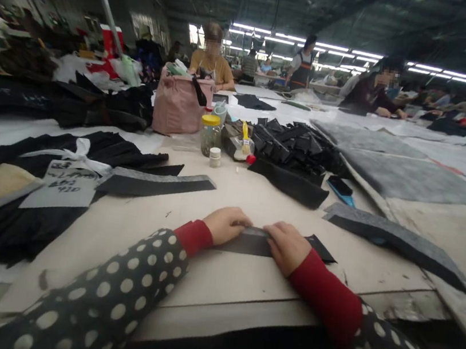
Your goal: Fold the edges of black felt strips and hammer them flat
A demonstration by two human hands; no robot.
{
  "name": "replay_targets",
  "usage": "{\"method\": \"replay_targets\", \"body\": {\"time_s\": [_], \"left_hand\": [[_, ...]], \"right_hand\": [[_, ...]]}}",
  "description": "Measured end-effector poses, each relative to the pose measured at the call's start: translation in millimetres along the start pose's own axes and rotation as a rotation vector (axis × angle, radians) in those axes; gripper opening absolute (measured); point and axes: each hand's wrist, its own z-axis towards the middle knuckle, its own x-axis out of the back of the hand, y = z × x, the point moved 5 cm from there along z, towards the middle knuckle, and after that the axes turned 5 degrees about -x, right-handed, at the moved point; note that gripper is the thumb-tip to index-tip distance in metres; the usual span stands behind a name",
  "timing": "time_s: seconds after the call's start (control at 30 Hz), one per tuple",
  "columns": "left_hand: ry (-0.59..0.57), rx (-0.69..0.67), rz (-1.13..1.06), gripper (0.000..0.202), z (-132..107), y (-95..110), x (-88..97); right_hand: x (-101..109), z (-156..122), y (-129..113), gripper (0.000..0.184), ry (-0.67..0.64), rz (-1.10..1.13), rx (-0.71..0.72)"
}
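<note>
Left hand (226, 225) and right hand (287, 247) both sit on a dark fabric strip (249, 241) near the front edge of the tabletop (210, 275). Their fingers are bunched together and curled down onto it, pinning it flat. Strip's narrow, charcoal-black, lying crosswise, and its right end pokes out past the right hand. Further back there's a glass jar (209, 136) with a yellow lid, contents too murky to tell. A tiny white-capped pot (215, 157) stands just beside it, and a pink bag (177, 106) has stuff sticking out the top.
</note>
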Motion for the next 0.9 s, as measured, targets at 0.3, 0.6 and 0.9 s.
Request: {"method": "replay_targets", "body": {"time_s": [0.3,0.6,0.9], "left_hand": [[0.036,-0.116,0.064,0.028,-0.2,6.7,-4.9],[-0.122,-0.17,0.021,0.022,-5.2,1.2,6.7],[-0.035,-0.02,-0.014,0.02,-21.5,-9.9,13.9]], "right_hand": [[-6.0,9.0,-10.5,0.032,-0.039,0.016,0.1],[2.9,11.6,-27.6,0.021,-0.04,-0.21,0.075],[-6.3,18.2,-24.0,0.027,-0.083,0.083,0.057]]}}
